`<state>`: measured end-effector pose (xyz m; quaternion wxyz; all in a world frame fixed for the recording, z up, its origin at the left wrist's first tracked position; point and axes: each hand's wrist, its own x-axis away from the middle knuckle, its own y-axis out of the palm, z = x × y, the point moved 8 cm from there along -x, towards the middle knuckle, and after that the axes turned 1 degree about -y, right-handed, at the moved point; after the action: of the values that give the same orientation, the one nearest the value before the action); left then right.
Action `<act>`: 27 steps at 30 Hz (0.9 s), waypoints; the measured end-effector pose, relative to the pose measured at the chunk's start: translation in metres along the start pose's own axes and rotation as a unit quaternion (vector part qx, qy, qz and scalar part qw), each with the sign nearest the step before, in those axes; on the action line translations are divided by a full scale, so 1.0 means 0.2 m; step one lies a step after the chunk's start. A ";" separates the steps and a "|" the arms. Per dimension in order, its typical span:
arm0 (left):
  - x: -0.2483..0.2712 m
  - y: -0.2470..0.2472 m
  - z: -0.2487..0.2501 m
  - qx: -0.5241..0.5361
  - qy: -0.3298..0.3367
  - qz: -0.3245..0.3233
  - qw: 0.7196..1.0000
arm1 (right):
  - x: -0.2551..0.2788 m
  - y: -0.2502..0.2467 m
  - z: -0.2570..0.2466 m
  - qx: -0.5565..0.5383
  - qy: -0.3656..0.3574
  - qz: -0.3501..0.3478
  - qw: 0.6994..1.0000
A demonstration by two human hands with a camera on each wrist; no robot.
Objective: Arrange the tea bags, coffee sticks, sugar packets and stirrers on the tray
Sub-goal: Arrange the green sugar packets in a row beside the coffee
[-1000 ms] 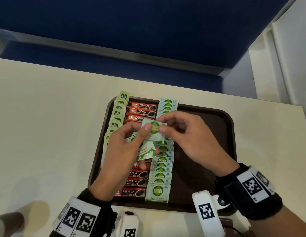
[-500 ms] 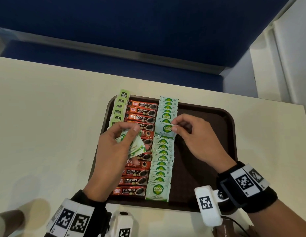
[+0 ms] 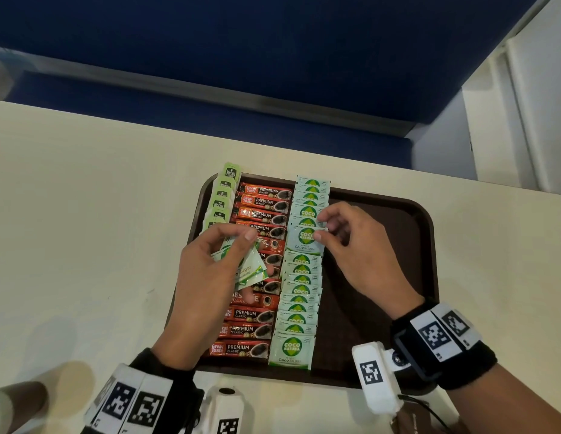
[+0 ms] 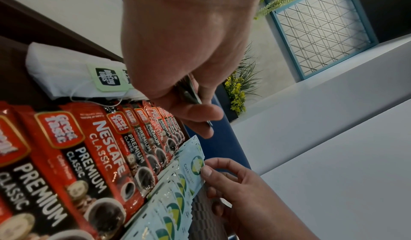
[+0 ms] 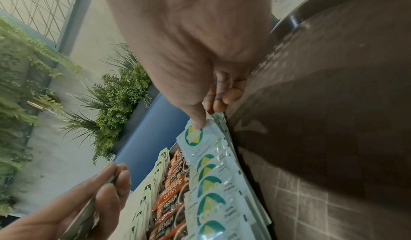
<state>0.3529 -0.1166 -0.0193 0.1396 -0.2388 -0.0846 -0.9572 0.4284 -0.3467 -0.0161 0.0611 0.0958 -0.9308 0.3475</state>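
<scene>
A cream surface [image 3: 85, 214] is seen from above, with a dark brown tray [image 3: 382, 277] set on it near the front edge. Three neat columns of overlapping items are laid on the tray's left half. Farthest left, a column of tea bags [image 3: 224, 195] with pale green tags is lined along the tray's edge. Beside it, red and black coffee sticks [image 3: 263, 214] marked "Premium Classic" are stacked crosswise. To their right, white sugar packets [image 3: 299, 303] with green and yellow round logos are shingled from back to front. The tray's right half is shown bare and textured. The left hand [image 3: 210, 277] is held over the coffee column, its fingers and thumb curled round a small bunch of spare sugar packets [image 3: 248, 270]. One sugar packet [image 3: 304, 241] in the middle of the sugar column is pinched at its right edge between the thumb and fingertips of the right hand [image 3: 364, 258].
</scene>
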 end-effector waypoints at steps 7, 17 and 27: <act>-0.02 0.00 -0.02 -0.001 -0.005 -0.006 1.000 | 0.00 -0.01 0.01 0.004 0.006 0.012 1.000; 0.01 0.14 0.03 -0.015 0.014 -0.118 0.993 | 0.09 0.02 -0.17 -0.149 0.014 -0.091 0.984; 0.02 0.09 0.04 -0.026 0.041 -0.062 0.997 | 0.10 -0.04 -0.15 -0.159 0.019 -0.100 0.982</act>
<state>0.3576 -0.1334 -0.0088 0.0774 -0.1974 -0.0685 -0.9749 0.4125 -0.3355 0.0163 0.1278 0.1704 -0.9586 0.1891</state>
